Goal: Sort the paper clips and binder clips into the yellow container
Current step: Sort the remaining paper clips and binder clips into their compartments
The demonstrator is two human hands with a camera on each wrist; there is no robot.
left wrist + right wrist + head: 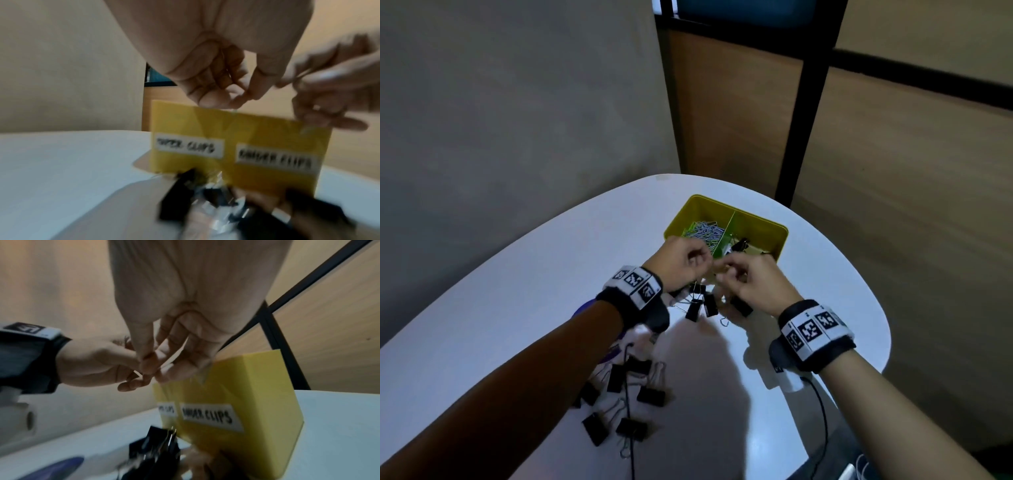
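White and rounded, the desk (517, 308) sits in a corner of grey wall and wood panels. On it stands the yellow container (756, 219), with paper clips (705, 233) in its left compartment and binder clips (626, 394) loose near the person. From the left wrist, the left hand (216, 65) pinches something thin, too blurred to name. From the right wrist, the right hand (185, 321) pinches at that same spot. A slip could drop it into the wrong compartment.
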